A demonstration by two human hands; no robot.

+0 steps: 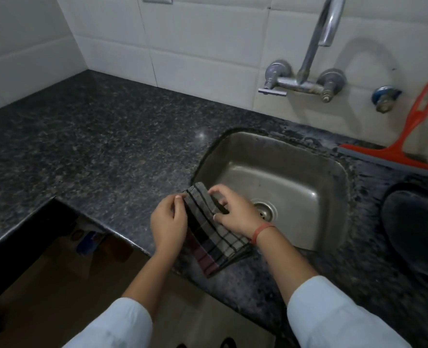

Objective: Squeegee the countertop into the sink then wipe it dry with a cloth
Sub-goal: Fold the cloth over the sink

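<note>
Squeegeeing seems done; wiping is not yet begun.
The countertop [95, 146] shows no puddles; beyond the sink [295, 177] the squeegee [403, 146] leans on the wall; the folded cloth [213, 237], at the sink's rim, is pinched by left hand [167, 222] and right hand [235, 212].

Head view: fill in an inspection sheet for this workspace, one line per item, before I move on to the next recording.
Surface: dark speckled countertop; whether it is wet or dry cannot be told.
Job's things: checked cloth, folded, held at the front-left corner of the sink; red squeegee, blade on the countertop behind the sink's right corner, handle leaning on the wall.
Clutter: dark round object on the countertop right of the sink.
Grippers: left hand and right hand both pinch the checked cloth.
Cables: nothing seen.
Surroundings: white tiled wall; wall-mounted faucet above the sink.
</note>
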